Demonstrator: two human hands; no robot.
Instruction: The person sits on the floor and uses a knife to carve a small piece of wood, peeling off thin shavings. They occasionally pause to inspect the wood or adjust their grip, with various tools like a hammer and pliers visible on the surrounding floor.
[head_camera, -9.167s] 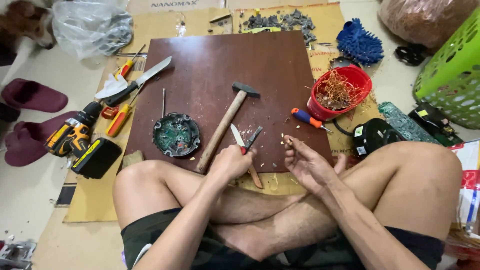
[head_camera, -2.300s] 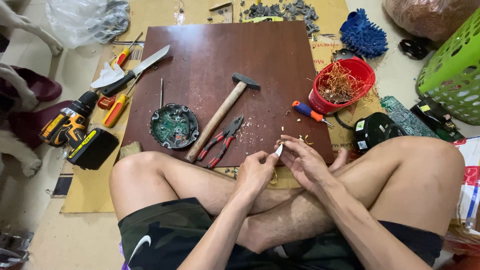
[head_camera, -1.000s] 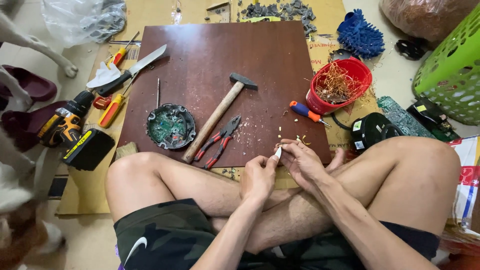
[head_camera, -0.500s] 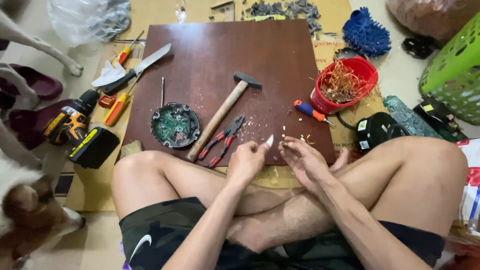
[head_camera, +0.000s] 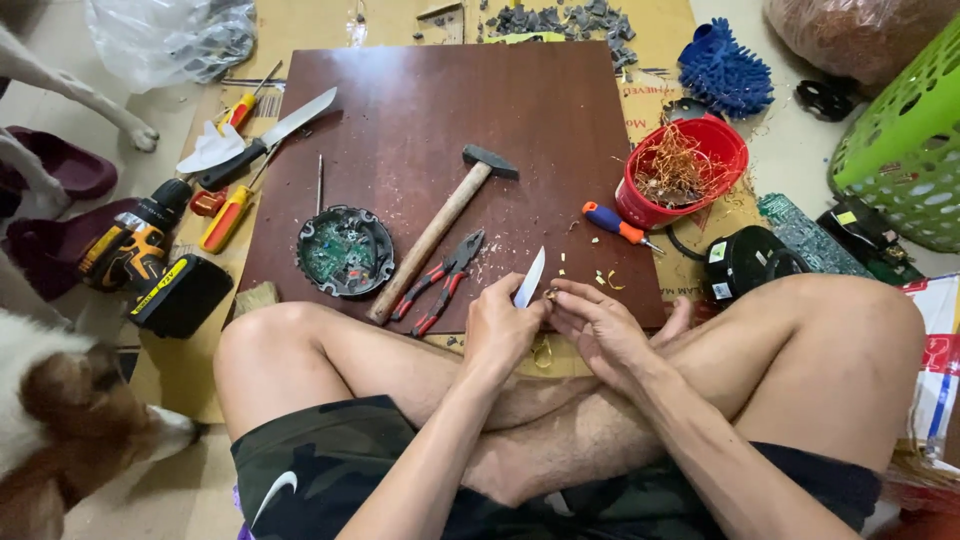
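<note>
I sit cross-legged at a dark brown board. My left hand grips a small knife, its pale blade pointing up and away. My right hand pinches a small piece against the blade near its base; the piece is too small to identify. Red-handled pliers and a wooden-handled hammer lie just left of my hands. A round black electronic part with a green circuit board sits further left. Small shavings are scattered on the board in front of my hands.
A red bowl of copper wire and a small screwdriver are at right. A big knife, screwdrivers and a yellow-black drill lie at left. A dog is at lower left. A green basket stands far right.
My hands have come closer together, blade now against the piece in my right hand. The dog has moved in at lower left. Much earlier my left hand had the pliers, which now lie on the board.
</note>
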